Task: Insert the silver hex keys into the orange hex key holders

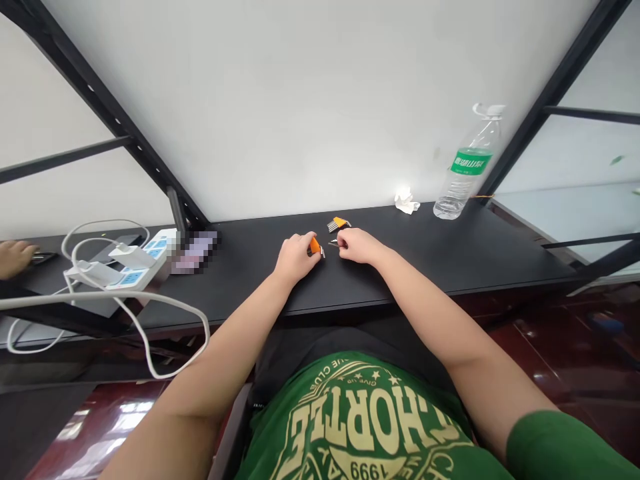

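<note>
My left hand is closed around a small orange plastic holder; a short metal piece sticks out on its right side. Just to the right, my right hand pinches a thin metal hex key, whose tip points left toward the holder. A narrow gap separates the two hands. Behind them on the black table lies an orange hex key holder with several metal keys in it. My fingers hide most of the held pieces.
A clear water bottle with a green label and crumpled white tissue stand near the wall. To the left are a blurred-out phone, a white power strip with plugs, looping white cables and another person's hand.
</note>
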`<state>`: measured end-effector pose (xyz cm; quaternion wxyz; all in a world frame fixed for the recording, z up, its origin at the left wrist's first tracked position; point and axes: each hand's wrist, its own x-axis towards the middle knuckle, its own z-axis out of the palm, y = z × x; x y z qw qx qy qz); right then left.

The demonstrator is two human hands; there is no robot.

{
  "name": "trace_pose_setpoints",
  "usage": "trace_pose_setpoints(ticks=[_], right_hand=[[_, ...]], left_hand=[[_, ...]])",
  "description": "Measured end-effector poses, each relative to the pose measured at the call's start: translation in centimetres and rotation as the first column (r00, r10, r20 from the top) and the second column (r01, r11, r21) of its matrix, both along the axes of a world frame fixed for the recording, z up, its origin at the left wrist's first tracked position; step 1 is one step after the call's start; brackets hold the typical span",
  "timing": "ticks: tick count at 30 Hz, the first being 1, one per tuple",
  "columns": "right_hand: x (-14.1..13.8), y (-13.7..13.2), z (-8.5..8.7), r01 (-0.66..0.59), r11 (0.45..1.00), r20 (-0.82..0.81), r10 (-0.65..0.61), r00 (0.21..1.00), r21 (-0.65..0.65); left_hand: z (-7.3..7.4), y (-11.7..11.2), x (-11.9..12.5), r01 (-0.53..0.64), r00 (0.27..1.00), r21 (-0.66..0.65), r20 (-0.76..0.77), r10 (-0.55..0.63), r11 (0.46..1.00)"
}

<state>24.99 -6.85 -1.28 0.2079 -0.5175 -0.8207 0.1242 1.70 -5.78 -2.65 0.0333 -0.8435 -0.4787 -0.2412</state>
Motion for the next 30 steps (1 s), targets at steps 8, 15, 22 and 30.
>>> trace_pose_setpoints(ticks=[8, 15, 22, 30], right_hand=[[-0.6, 0.0, -0.4, -0.142, 0.989, -0.243, 0.146, 0.959, 0.036], [-0.5, -0.5, 0.2, -0.146, 0.987, -0.344, 0.112, 0.932, -0.072], [0.0, -0.5, 0.6, -0.13, 0.979, -0.446, 0.048, 0.894, -0.156], [-2.7, -0.2, -0.2, -0.189, 0.896, -0.646, -0.132, 0.752, -0.403]], left_hand=[[0.1, -0.1, 0.1, 0.019, 1.0, 0.02, -0.02, -0.019, 1.0], [0.1, -0.2, 0.1, 0.023, 0.998, 0.028, -0.067, -0.021, 0.999], [0.0, -0.4, 0.2, 0.044, 0.996, 0.023, -0.074, -0.043, 0.999], [0.5, -1.4, 1.2, 0.098, 0.99, 0.053, -0.109, -0.092, 0.994]])
